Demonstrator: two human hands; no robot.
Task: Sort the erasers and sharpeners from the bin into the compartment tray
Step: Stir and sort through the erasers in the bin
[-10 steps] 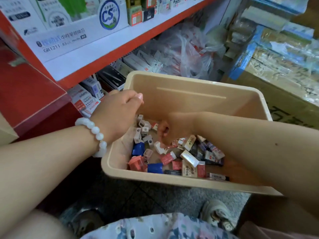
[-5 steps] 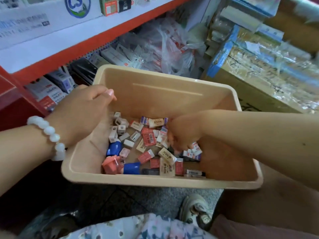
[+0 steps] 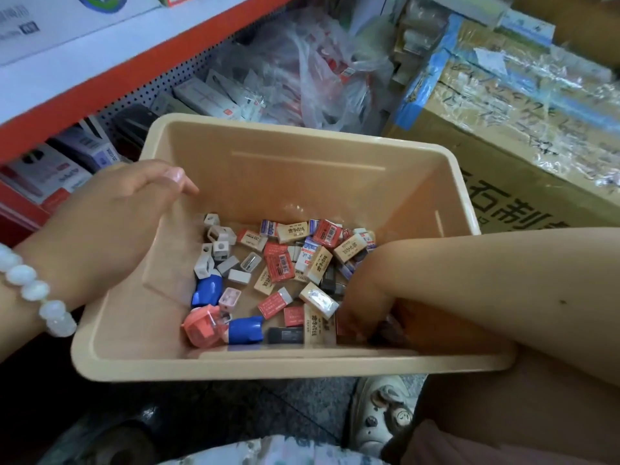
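A beige plastic bin [image 3: 302, 367] fills the middle of the head view. My left hand [image 3: 110, 226] grips its left wall, thumb over the rim. Wrapped erasers [image 3: 278, 266] in red, cream and white lie heaped on the bin's floor. Small grey and white sharpeners [image 3: 219, 246] sit at the left of the heap, with two blue sharpeners [image 3: 206, 290] and a coral one [image 3: 201, 325] nearer me. My right hand [image 3: 365, 297] reaches down into the near right corner, fingers curled among the erasers; what they hold is blurred. No compartment tray is in view.
A taped cardboard box [image 3: 536, 162] stands to the right of the bin. An orange-edged shelf [image 3: 100, 82] with boxed stationery runs along the left and back. Plastic bags [image 3: 302, 72] lie behind the bin. A shoe [image 3: 379, 414] rests on the floor below.
My right hand has moved from the middle of the heap toward me, into the near right corner. My left hand has kept its grip on the bin's left wall.
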